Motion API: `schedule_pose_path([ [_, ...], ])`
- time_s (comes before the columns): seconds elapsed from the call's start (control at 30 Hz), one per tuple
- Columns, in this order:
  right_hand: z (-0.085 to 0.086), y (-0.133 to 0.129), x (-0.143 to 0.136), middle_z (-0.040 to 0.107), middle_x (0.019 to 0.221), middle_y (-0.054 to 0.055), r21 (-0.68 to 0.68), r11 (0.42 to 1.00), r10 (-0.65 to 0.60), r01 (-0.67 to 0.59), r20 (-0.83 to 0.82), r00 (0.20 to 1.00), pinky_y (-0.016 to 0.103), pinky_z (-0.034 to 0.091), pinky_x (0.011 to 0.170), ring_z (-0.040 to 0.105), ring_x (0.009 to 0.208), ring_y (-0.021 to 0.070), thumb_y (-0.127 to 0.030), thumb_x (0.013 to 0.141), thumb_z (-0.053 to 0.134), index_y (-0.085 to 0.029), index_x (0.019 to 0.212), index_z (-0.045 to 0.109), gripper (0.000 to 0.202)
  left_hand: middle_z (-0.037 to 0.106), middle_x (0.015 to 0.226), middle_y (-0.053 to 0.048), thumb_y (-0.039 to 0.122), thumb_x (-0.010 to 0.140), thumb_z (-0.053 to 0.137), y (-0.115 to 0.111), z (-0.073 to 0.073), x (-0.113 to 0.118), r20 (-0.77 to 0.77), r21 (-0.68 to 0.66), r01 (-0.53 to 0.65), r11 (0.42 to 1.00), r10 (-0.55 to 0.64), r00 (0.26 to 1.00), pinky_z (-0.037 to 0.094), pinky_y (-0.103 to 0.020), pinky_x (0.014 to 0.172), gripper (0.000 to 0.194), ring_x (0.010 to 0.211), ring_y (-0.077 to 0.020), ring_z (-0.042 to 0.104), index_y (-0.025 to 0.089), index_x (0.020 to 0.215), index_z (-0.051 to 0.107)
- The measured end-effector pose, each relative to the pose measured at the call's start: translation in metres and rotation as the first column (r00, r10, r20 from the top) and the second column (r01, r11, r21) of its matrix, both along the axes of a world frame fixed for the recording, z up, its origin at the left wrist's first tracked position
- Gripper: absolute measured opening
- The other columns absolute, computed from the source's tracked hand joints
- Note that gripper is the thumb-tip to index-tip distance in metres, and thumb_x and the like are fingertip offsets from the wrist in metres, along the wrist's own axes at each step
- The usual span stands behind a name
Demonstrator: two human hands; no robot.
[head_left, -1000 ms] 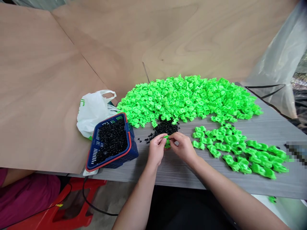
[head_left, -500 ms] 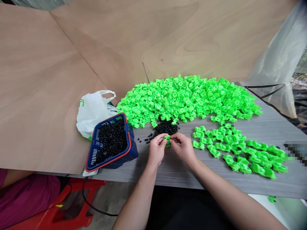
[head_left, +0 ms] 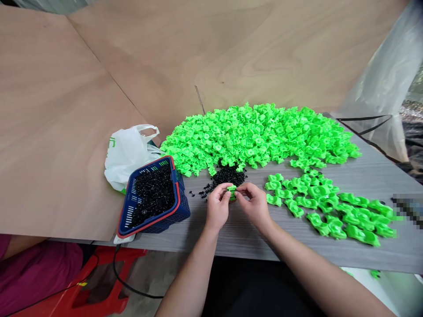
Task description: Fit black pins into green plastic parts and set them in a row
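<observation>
My left hand is closed, its thumb and fingers pinching a small green plastic toy car body. From the other side, my right hand has its fingertips closed at the same piece, on a small black wheel axle that is mostly covered. Just beyond my hands lies a heap of loose black wheel axles. A large mound of green car bodies spreads behind it. Separate green car bodies, some with black showing, lie to the right.
A blue basket with red handles, full of black axles, stands at the left table edge. Behind it is a white plastic bag. Wooden panels enclose the back and left. A person's magenta clothing and a red stool show lower left.
My hands stay together around the green car body, with only a slight shift of the fingers and a small tilt of the piece. Everything on the table stays in place.
</observation>
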State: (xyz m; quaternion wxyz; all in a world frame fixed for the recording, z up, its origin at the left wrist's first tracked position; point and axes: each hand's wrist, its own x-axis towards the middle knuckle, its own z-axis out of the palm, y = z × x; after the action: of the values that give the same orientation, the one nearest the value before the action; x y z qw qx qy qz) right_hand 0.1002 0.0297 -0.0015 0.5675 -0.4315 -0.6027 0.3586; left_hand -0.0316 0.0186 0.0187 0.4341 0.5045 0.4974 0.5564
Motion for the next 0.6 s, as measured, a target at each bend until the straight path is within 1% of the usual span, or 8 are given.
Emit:
schedule_pose_path([
  [0.07,-0.0024,0.0013,-0.0007,0.067,0.079,0.004,-0.049,0.999,0.009,-0.012,-0.054,0.999,0.029,0.052,0.067,0.063,0.072,0.0174,-0.026,0.085,0.063,-0.020,0.085,0.065,0.007,0.070,0.110,-0.011,0.031,0.086,0.063,0.0001,-0.0006,-0.0001,-0.016,0.010,-0.007,1.000,0.007,1.000,0.056,-0.030,0.081,0.025,0.100,-0.0218,0.066,0.019,0.107,0.068],
  [0.17,-0.0016,0.0030,-0.0011,0.068,0.076,0.004,-0.103,0.994,0.020,-0.032,-0.118,0.993,0.028,0.051,0.062,0.062,0.068,0.0169,-0.029,0.083,0.066,-0.019,0.081,0.066,0.011,0.070,0.108,-0.011,0.030,0.086,0.063,-0.0001,-0.0010,-0.0004,-0.031,0.018,0.002,1.000,-0.001,1.000,0.056,-0.029,0.079,0.024,0.098,-0.0212,0.066,0.019,0.107,0.068],
  [0.27,0.0013,0.0042,-0.0012,0.068,0.072,0.004,-0.161,0.984,0.049,-0.078,-0.174,0.983,0.028,0.051,0.059,0.062,0.064,0.0166,-0.032,0.082,0.067,-0.018,0.077,0.065,0.015,0.070,0.107,-0.010,0.031,0.086,0.064,-0.0008,-0.0006,-0.0003,-0.032,0.017,-0.002,1.000,0.002,0.999,0.056,-0.029,0.078,0.024,0.098,-0.0213,0.066,0.018,0.105,0.069],
  [0.33,0.0020,0.0051,-0.0010,0.067,0.071,0.003,-0.192,0.974,0.077,-0.118,-0.208,0.975,0.028,0.052,0.058,0.061,0.062,0.0163,-0.035,0.080,0.069,-0.019,0.079,0.064,0.017,0.070,0.108,-0.011,0.034,0.085,0.066,-0.0014,-0.0005,-0.0002,-0.007,-0.008,-0.001,1.000,0.000,1.000,0.056,-0.028,0.076,0.025,0.097,-0.0212,0.066,0.018,0.104,0.069],
  [0.4,0.0015,0.0063,0.0000,0.066,0.075,0.002,-0.196,0.969,0.099,-0.151,-0.253,0.962,0.028,0.052,0.058,0.061,0.063,0.0157,-0.036,0.078,0.072,-0.019,0.089,0.064,0.021,0.070,0.110,-0.010,0.036,0.084,0.067,-0.0020,-0.0009,-0.0001,0.051,-0.061,0.009,0.998,-0.006,0.999,0.055,-0.025,0.070,0.028,0.094,-0.0200,0.066,0.019,0.106,0.068],
  [0.5,0.0012,0.0084,0.0034,0.065,0.082,0.002,-0.200,0.953,0.163,-0.226,-0.292,0.943,0.026,0.052,0.058,0.059,0.066,0.0144,-0.038,0.077,0.073,-0.020,0.109,0.063,0.037,0.068,0.114,-0.010,0.039,0.084,0.068,-0.0025,-0.0016,0.0000,0.210,-0.152,0.056,0.987,-0.023,0.977,0.052,-0.022,0.061,0.032,0.087,-0.0174,0.065,0.020,0.109,0.067],
  [0.53,0.0018,0.0089,0.0049,0.065,0.083,0.002,-0.217,0.936,0.208,-0.277,-0.295,0.932,0.026,0.051,0.057,0.058,0.066,0.0139,-0.039,0.079,0.071,-0.020,0.111,0.063,0.038,0.067,0.114,-0.010,0.041,0.083,0.068,-0.0026,-0.0016,0.0003,0.265,-0.173,0.080,0.982,-0.031,0.964,0.052,-0.022,0.059,0.034,0.084,-0.0168,0.065,0.020,0.110,0.066],
  [0.6,0.0040,0.0088,0.0079,0.066,0.084,0.003,-0.263,0.878,0.314,-0.400,-0.315,0.896,0.025,0.049,0.056,0.056,0.064,0.0130,-0.044,0.083,0.066,-0.019,0.109,0.065,0.035,0.067,0.113,-0.011,0.043,0.081,0.070,-0.0034,-0.0011,0.0018,0.334,-0.198,0.119,0.973,-0.047,0.941,0.052,-0.023,0.055,0.038,0.080,-0.0166,0.064,0.020,0.111,0.067],
])
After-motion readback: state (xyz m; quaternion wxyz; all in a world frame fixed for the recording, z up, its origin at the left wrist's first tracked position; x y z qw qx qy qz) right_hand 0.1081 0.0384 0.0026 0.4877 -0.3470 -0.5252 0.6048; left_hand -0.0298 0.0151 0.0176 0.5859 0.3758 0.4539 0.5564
